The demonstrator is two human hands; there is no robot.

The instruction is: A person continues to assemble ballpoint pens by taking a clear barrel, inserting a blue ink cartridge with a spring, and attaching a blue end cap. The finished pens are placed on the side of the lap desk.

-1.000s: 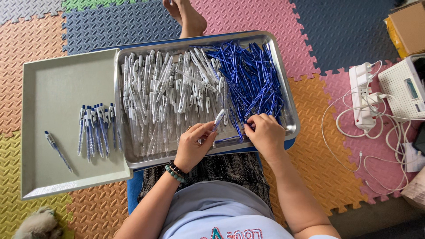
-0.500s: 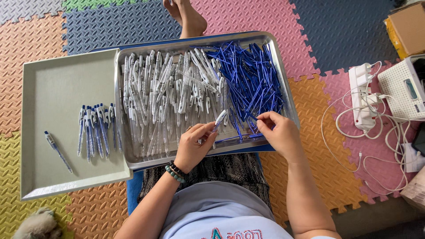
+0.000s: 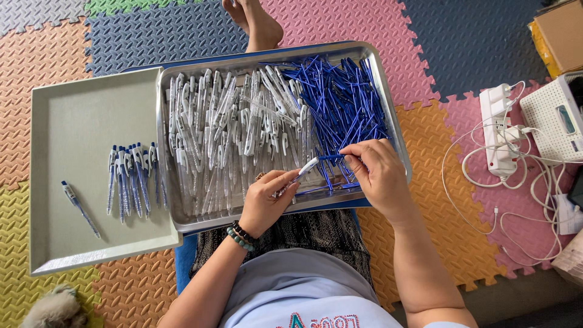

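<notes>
- Here, the left hand (image 3: 265,203) held a clear pen barrel (image 3: 299,175), its grip closed around the near end, over the near edge of the steel tray (image 3: 388,115)
- The barrel's long axis ran from near-left up to far-right, its open tip pointing at the right hand (image 3: 378,173)
- The right hand pinched a blue refill (image 3: 331,157) lying roughly level, its left end just at the barrel's tip
- Loose refills lay heaped to the far right, barrels to the left
- Finished pens (image 3: 130,182) lay on the grey tray (image 3: 79,121), well apart
</notes>
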